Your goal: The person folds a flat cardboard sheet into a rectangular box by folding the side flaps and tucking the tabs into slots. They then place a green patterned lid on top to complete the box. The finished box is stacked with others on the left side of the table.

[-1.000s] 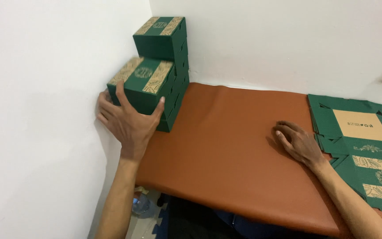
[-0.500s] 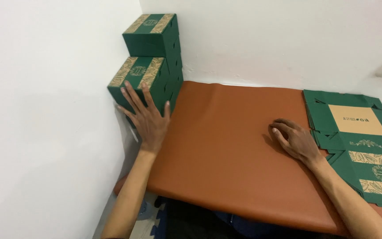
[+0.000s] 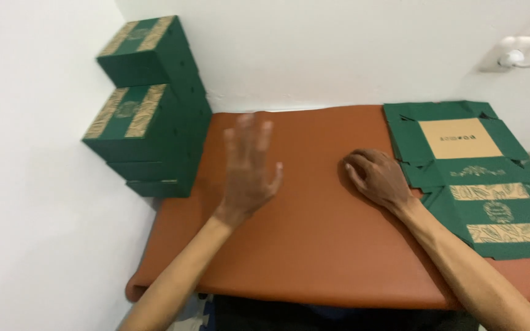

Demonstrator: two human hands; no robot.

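Boxes (image 3: 148,116), green, stacked at the table's (image 3: 314,245) far left corner; left hand (image 3: 248,168) hovers beside them, fingers spread, holding nothing. Right hand (image 3: 378,178) rests loosely curled, holding nothing. A careless sweep could topple the stack.

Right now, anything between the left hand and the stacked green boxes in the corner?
Nothing visible. The left hand is raised, open and blurred, above the brown padded surface; only bare surface lies between it and the stacked green boxes. The right hand rests on the surface, beside the flat green box blanks.
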